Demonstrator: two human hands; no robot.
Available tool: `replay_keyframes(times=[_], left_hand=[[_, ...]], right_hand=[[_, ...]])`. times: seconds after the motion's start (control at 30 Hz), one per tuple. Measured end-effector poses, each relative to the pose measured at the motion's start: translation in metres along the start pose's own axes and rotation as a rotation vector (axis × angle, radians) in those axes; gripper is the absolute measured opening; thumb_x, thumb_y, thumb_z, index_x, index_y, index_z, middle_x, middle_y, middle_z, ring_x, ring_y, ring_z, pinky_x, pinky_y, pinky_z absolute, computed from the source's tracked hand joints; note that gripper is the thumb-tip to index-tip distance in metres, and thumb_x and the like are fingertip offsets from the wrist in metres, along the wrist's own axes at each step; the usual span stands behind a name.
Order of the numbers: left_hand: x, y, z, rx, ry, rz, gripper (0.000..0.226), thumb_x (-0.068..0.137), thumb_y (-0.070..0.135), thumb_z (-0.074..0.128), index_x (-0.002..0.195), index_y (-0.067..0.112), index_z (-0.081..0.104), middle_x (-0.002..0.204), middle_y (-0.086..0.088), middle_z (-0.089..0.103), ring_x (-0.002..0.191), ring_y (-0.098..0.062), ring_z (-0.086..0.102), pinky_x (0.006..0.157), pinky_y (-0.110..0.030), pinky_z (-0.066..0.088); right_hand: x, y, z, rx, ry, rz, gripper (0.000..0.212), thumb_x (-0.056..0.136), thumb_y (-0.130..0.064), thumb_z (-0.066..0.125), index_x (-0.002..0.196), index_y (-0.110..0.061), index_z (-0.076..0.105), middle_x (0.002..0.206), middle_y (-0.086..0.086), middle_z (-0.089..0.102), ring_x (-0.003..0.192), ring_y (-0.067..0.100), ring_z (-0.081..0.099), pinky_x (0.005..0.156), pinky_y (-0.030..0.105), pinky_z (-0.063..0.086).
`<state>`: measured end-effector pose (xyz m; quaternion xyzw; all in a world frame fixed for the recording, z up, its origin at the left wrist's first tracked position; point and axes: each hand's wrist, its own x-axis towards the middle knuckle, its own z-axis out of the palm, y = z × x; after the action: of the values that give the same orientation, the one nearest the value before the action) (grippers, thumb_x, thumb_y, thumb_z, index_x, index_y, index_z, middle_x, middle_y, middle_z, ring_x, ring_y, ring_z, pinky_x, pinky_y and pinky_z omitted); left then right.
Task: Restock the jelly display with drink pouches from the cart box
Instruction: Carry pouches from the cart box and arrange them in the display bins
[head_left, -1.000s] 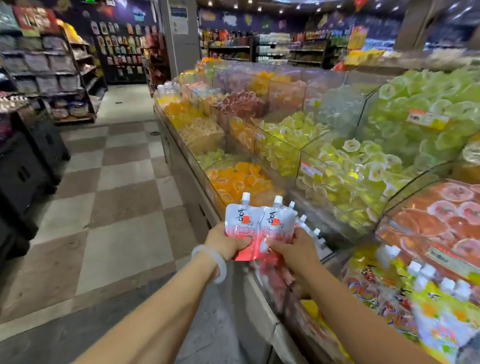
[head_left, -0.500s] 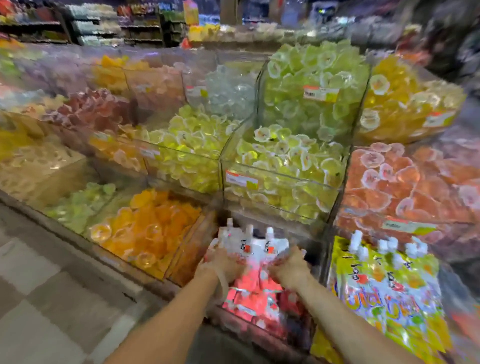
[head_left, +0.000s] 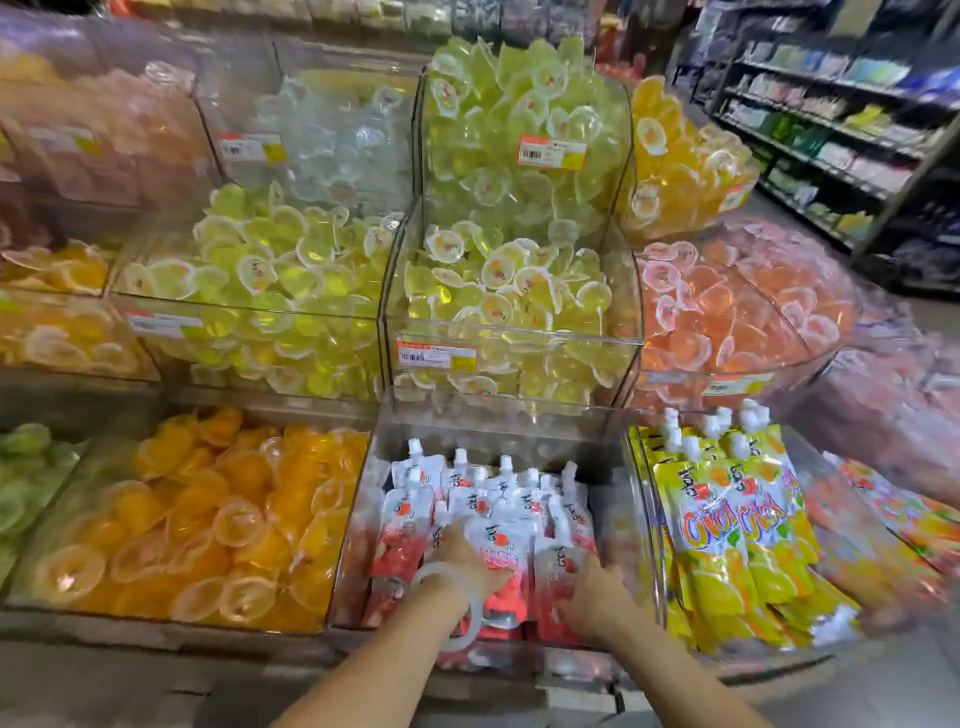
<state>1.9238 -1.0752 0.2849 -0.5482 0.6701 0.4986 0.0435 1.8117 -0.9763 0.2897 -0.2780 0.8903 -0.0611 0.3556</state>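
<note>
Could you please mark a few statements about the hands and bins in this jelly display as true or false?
1. Both hands, left hand and right hand, are down in the clear bin of red-and-white pouches. True.
2. The bin to the right holds purple pouches. False: yellow pouches.
3. Orange jelly cups fill the bin to the left. True.
4. The bracelet is on the right wrist. False: the left wrist.

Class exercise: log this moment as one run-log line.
stage: placing | left hand: on red pouches | right hand: on the same pouches | place: clear bin | right of it: yellow pouches
</note>
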Motion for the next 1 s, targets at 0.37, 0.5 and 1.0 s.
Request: replay_keyframes(times=[0.37,0.5,1.0], left_hand=[[-0.011,-0.004,-0.003,0.534,-0.039,0.095,0.064,0.089,0.037,0.060,0.142,0.016,0.031,0.142,-0.010,0.040,0.125,-0.026,0.047,0.101,-0.034,0.043],[-0.015,-0.005,-0.003,0.573,-0.061,0.144,0.076,0.084,0.035,0.066,0.146,0.020,0.025,0.152,-0.010,0.020,0.138,-0.029,0.029,0.109,-0.036,0.035],[-0.015,-0.005,-0.004,0.628,-0.108,0.235,0.071,0.085,0.033,0.065,0.145,0.030,0.029,0.152,-0.005,0.018,0.140,-0.027,0.026,0.113,-0.036,0.031]], right_hand=[[0.016,0.007,0.010,-0.247,0.040,-0.139,0.045,0.087,-0.016,0.046,0.131,-0.016,0.042,0.139,0.014,0.036,0.124,0.034,0.046,0.102,0.036,0.042],[0.019,0.007,0.011,-0.399,0.086,-0.142,0.044,0.087,-0.002,0.036,0.131,-0.003,0.037,0.134,0.020,0.043,0.127,0.031,0.042,0.102,0.036,0.040],[0.007,-0.009,0.008,-0.351,0.036,-0.351,0.050,0.089,-0.026,0.053,0.136,-0.012,0.040,0.134,0.013,0.041,0.128,0.031,0.035,0.107,0.035,0.029]])
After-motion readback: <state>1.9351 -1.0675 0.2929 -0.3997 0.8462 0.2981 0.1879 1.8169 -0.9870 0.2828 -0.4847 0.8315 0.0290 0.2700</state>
